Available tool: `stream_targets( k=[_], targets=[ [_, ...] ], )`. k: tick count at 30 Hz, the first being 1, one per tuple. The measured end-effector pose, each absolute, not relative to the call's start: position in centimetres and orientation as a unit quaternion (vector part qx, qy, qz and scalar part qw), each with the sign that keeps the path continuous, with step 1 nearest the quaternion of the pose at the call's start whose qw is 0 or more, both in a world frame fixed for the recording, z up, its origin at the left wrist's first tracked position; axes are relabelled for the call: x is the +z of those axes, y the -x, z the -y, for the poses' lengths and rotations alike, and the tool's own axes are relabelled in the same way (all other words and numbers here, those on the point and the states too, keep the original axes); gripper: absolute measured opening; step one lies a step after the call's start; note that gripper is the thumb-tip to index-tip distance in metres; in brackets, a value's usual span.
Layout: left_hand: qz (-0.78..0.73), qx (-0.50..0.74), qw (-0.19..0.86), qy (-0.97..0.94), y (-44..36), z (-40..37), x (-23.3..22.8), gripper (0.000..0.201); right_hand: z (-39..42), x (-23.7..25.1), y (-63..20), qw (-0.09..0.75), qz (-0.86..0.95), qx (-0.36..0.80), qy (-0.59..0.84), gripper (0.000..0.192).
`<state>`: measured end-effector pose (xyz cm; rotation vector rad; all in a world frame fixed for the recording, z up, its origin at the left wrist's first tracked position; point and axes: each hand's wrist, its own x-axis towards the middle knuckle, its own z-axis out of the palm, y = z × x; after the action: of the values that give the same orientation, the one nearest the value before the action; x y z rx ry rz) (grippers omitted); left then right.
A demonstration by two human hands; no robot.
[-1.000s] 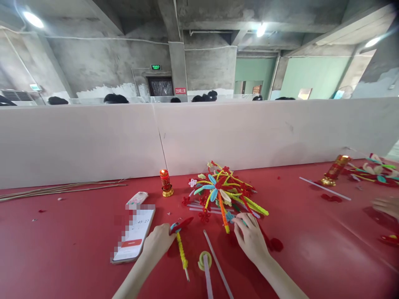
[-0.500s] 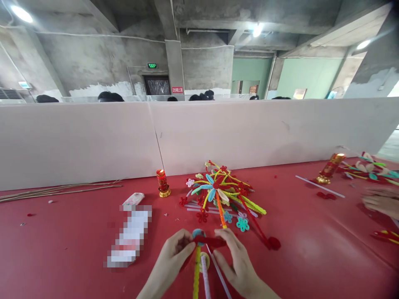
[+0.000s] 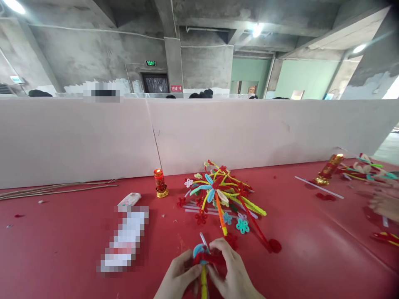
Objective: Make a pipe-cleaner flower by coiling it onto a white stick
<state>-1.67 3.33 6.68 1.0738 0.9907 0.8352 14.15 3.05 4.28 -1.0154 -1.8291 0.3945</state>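
- Red felt covers the worktable (image 3: 62,249), backed by a white partition (image 3: 249,133) under bare concrete beams.
- Both hands meet at the near edge: the left hand (image 3: 177,280) and right hand (image 3: 232,274) pinch a pipe-cleaner flower (image 3: 202,254) between their fingertips, its blue loop and red petal uppermost and its yellow stem running down between the palms.
- Just beyond lies a heap of finished flowers (image 3: 222,193); a small red-and-gold candle (image 3: 159,182) stands to its left.
- Another person's hand (image 3: 382,205) works at the far right.
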Motion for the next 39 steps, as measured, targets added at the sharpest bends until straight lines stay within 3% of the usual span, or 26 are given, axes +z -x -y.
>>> stream_targets(
  k=[7,15,21,24,30,34,39],
  targets=[
    [-0.433,0.384,0.743,-0.336,1.2,-2.8,6.7,0.021,-3.1,4.9,-14.3,0.468,0.722,0.261,0.438,0.023],
    [-0.412,0.381,0.792,-0.241,1.9,-2.8,7.2,0.006,-4.1,5.1,-15.5,0.5,0.708,0.228,0.443,0.008],
    [-0.369,0.422,0.815,-0.146,2.3,-3.4,6.3,0.014,-5.1,7.3,-17.6,0.477,0.695,0.275,0.463,0.022],
    [-0.365,0.43,0.815,-0.135,2.4,-3.7,6.1,0.016,-4.6,9.4,-20.2,0.423,0.709,0.351,0.442,0.017],
    [-0.376,0.439,0.807,-0.123,2.4,-4.0,5.3,0.018,-2.3,9.8,-23.5,0.453,0.654,0.375,0.475,0.026],
    [-0.389,0.438,0.8,-0.13,2.3,-4.0,4.8,0.016,-3.1,7.9,-23.6,0.394,0.688,0.295,0.534,0.011],
    [-0.402,0.445,0.787,-0.147,2.4,-4.0,4.9,0.015,-4.9,5.9,-24.7,0.374,0.72,0.064,0.581,0.027]
  ],
)
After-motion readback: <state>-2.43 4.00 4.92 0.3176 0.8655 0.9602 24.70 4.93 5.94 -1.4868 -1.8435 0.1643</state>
